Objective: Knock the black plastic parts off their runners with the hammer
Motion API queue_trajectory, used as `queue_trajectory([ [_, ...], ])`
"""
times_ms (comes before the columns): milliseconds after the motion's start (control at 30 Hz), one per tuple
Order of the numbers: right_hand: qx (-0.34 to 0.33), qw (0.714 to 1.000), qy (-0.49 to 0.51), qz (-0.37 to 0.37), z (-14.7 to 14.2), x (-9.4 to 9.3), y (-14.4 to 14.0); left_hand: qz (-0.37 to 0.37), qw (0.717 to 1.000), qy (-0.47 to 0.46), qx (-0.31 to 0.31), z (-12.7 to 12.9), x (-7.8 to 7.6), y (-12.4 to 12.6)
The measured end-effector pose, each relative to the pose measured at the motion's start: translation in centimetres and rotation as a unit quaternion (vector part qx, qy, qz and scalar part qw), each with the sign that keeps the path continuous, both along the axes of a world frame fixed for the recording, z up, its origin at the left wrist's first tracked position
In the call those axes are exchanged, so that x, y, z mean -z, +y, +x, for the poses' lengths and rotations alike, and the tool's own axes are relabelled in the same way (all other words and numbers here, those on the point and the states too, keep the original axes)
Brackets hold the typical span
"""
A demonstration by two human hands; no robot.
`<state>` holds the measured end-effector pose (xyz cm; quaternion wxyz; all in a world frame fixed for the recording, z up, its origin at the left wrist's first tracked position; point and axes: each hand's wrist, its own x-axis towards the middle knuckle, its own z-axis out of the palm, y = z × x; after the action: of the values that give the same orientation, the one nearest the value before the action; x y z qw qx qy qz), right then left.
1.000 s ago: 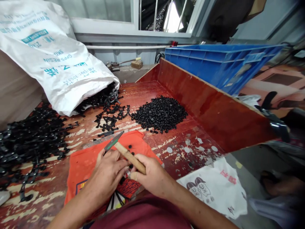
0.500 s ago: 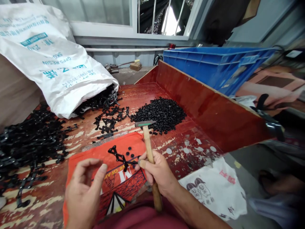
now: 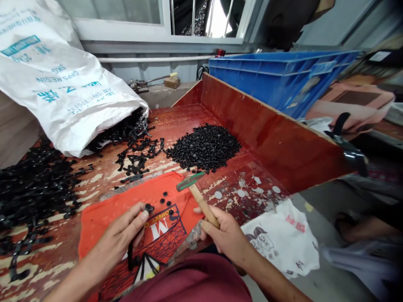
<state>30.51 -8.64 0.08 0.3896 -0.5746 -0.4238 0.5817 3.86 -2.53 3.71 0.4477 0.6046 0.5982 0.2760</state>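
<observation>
Hammer in the right hand, that is the first thing I notice from where I stand: fingers wrapped round the lower part of the wooden handle, the green-painted head hanging just above the near edge of the orange cloth. Its long axis runs from the fist up and away toward the left, with the head crosswise at the far end, tilted a little and pointing roughly at the sprue strips beyond the cloth.

The left hand lies on the cloth with the fingers loosely stretched, thumb and forefinger tip touching a small black cap. A dark strip seems to sit under the palm, though I cannot tell whether it is gripped or only pressed down. A few loose caps lie on the cloth just past the fingers.

As for progress, I judge the work well begun yet far from finished. A good heap of separated black pieces sits mid-bench beside the red side board. Against that, a large tangle of uncut black strips covers the left of the red bench, and more spill from the mouth of the white sack.
</observation>
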Motion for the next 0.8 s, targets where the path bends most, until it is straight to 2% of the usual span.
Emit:
queue_trajectory([
  [167,0.005,0.998,-0.055,-0.021,1.0,0.7,-1.0,-0.077,0.982,0.051,0.164,0.6,0.9,1.5],
  [233,0.0,0.998,-0.065,-0.016,0.8,0.7,-1.0,-0.044,0.974,0.137,0.178,0.8,0.8,2.1],
  [300,-0.011,0.997,-0.075,-0.003,0.6,0.6,-0.9,0.005,0.959,0.234,0.162,0.7,0.4,2.7],
  [367,-0.022,0.997,-0.077,0.017,0.5,0.6,-0.6,0.035,0.944,0.29,0.152,0.6,0.1,3.3],
  [467,-0.035,0.996,-0.069,0.033,0.4,0.8,-0.3,0.055,0.939,0.295,0.167,0.8,0.1,4.1],
  [567,-0.037,0.993,-0.104,0.034,0.2,1.0,-0.1,0.063,0.94,0.279,0.188,1.1,0.6,4.8],
  [800,-0.053,0.982,-0.176,0.04,0.1,1.3,0.2,0.077,0.965,0.188,0.167,1.2,1.9,5.8],
])
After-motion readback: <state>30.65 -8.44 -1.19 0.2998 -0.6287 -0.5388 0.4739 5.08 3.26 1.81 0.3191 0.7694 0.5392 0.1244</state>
